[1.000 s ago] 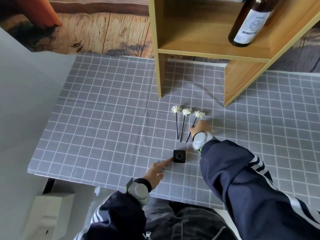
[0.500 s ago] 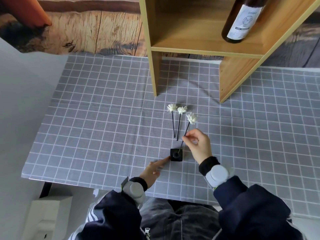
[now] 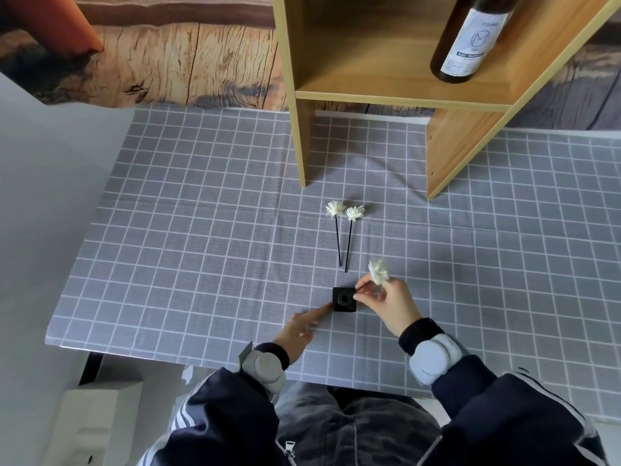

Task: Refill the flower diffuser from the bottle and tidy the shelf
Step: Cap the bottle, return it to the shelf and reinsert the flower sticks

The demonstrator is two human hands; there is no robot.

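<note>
A small black square diffuser pot (image 3: 344, 299) stands on the grey checked cloth near the front edge. My left hand (image 3: 299, 331) lies flat beside it, a fingertip touching its left side. My right hand (image 3: 389, 303) pinches the black stem of a white flower stick (image 3: 378, 272), whose lower end points at the pot's opening; I cannot tell whether it is inside. Two more white flower sticks (image 3: 344, 230) lie side by side on the cloth behind the pot. A dark brown bottle (image 3: 465, 42) with a white label stands on the wooden shelf.
The wooden shelf unit (image 3: 386, 95) stands at the back of the table on two side panels, with an open gap underneath. The grey checked cloth (image 3: 201, 247) covers the table. A white box-like object (image 3: 90, 428) sits on the floor at the lower left.
My right hand picked one flower stick off the cloth and brought it back toward the pot, tilting it upright. My left hand stayed at the pot's left side.
</note>
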